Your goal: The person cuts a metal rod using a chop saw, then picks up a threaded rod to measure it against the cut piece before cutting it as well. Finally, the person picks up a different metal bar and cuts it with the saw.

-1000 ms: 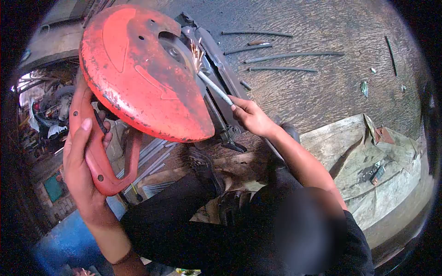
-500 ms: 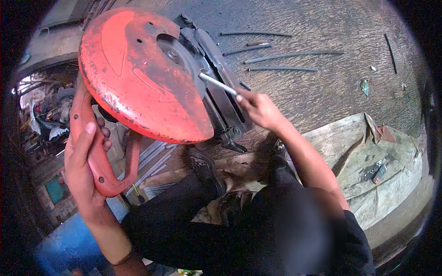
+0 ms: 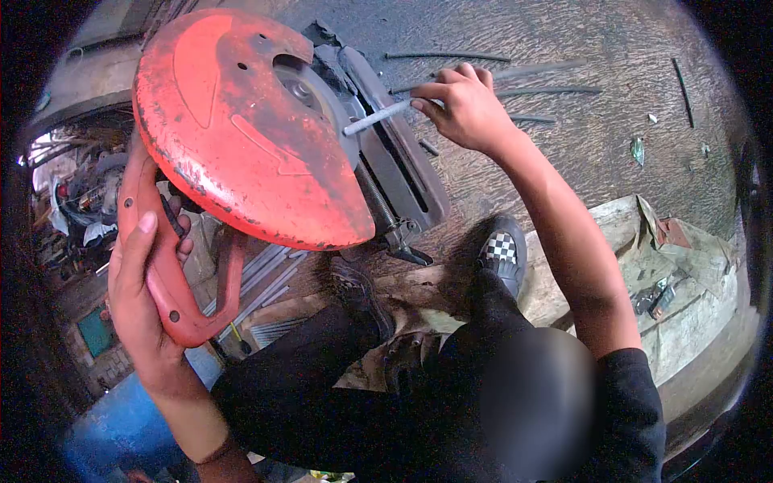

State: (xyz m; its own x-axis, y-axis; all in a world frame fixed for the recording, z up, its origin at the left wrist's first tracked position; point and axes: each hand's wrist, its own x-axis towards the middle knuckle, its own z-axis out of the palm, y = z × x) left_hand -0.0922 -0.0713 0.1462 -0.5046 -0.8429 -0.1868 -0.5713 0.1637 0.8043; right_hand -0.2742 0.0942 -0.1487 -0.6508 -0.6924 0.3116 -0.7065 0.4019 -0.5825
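Observation:
My left hand (image 3: 141, 282) is wrapped round the red handle (image 3: 183, 312) of a cut-off saw, thumb along its side. The saw's large scuffed red guard (image 3: 241, 153) covers most of the grey cutting disc (image 3: 310, 97). Between the fingers of my right hand (image 3: 467, 111) is a thin grey metal rod (image 3: 377, 118). Its near end lies beside the disc's edge, over the saw's dark base (image 3: 403, 157); a blurred length runs out past my hand to the right. A threaded vise screw (image 3: 378, 197) shows below the disc.
Several dark rods (image 3: 447, 56) lie on the wet, rough ground beyond my right hand. A dirty pale sheet (image 3: 684, 322) spreads at the right. Bundled light rods (image 3: 262, 282) lie under the handle, near a blue drum (image 3: 129, 431). My checkered shoe (image 3: 501, 248) is beside the saw.
My right hand has moved up and slightly right, swinging the rod's held part away from me while its near end stays by the disc. The left hand and saw are nearly unchanged.

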